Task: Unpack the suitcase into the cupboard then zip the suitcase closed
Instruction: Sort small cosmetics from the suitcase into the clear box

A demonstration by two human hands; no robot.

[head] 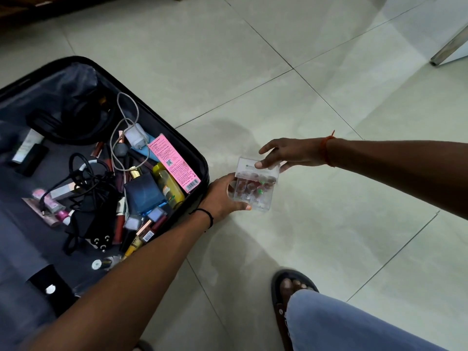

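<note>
While the open suitcase (pixel 76 160) lay flat on the tiled floor (pixel 278 84), both hands met over the bare tiles just to its right, sharing a small clear plastic box (pixel 255 184). The left hand (pixel 225 196) cradled the box from below and from the suitcase side, its thumb curled along the near edge and its fingers wrapped underneath. The right hand (pixel 286 154) came in from the right and pinched the box's far top edge between thumb and fingers. Inside the box sat small dark red pieces and two green ones; what they were could not be told.

Within the suitcase, toward its right end, lay a jumble: a pink carton (pixel 174 164), a yellow bottle (pixel 168 184) touching it, a dark blue bottle (pixel 144 193) just beside that, a white charger (pixel 135 139) with its looped cable, tangled black cords (pixel 88 183), and several lipsticks and tubes. A sandalled foot (pixel 288 290) stood on the floor near the bottom edge.
</note>
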